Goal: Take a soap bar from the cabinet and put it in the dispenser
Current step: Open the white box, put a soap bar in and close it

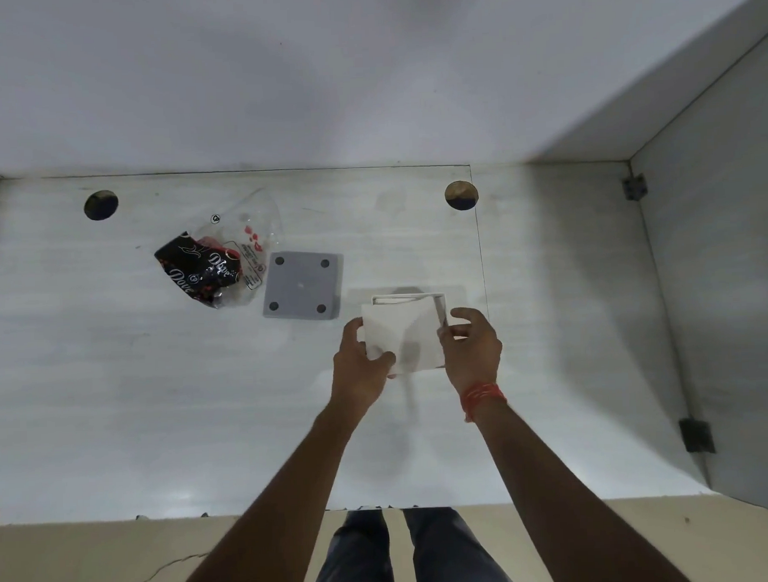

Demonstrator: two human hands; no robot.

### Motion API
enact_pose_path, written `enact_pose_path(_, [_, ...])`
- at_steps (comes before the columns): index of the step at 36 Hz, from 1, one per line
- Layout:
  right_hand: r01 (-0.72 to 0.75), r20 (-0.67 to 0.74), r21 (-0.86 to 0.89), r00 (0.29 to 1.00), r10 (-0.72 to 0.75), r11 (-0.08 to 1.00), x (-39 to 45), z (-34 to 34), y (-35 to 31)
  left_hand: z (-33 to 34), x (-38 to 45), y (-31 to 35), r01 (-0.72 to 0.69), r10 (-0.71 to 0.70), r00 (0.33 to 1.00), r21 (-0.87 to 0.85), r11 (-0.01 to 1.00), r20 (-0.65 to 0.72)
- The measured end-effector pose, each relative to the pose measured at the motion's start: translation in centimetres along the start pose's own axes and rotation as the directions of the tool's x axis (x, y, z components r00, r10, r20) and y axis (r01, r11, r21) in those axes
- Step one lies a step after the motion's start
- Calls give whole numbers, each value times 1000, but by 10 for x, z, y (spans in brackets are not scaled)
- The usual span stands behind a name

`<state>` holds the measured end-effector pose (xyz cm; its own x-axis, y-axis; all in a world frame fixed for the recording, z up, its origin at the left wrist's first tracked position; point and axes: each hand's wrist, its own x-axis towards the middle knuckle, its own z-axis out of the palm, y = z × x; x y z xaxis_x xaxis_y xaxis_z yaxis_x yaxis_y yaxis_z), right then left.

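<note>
Here both hands hold a white box-like object (403, 333), probably the soap bar's carton or the dispenser itself; I cannot tell which. It hovers over the cabinet shelf (115, 387). The left hand (361, 365) pinches its left edge with thumb on top; the right hand (471, 351) has its fingers (451, 332) curled against the right edge. It looks light, stiff and smooth, so opposite side edges give the safest hold. At ten o'clock from it lie a grey square plate (303, 285) and, farther, a crumpled Dove wrapper (207, 266).
</note>
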<state>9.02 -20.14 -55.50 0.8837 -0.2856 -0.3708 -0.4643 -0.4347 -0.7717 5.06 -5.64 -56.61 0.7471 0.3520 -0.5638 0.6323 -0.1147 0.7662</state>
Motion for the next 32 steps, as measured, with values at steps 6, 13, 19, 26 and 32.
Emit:
enact_pose_path(6, [50, -56, -106, 997, -56, 993, -1, 5, 5, 4, 2, 4, -135, 167, 980, 253, 958, -110])
enact_pose_path(13, [160, -137, -199, 972, -189, 967, -10, 15, 14, 9, 6, -15, -357, 430, 897, 407, 841, -102])
enact_pose_path(19, [296, -154, -292, 924, -350, 909, -7, 20, 22, 7, 22, -22, -385, 495, 864, 517, 765, -88])
enact_pose_path(26, [376, 75, -662, 894, -441, 649, -5, 21, 32, 4, 31, -27, -400, 510, 860, 667, 629, 34])
enact_pose_path(32, [401, 115, -606, 899, -423, 687, 2, 18, 34, -7, 40, -25, -555, 646, 758, 435, 709, -87])
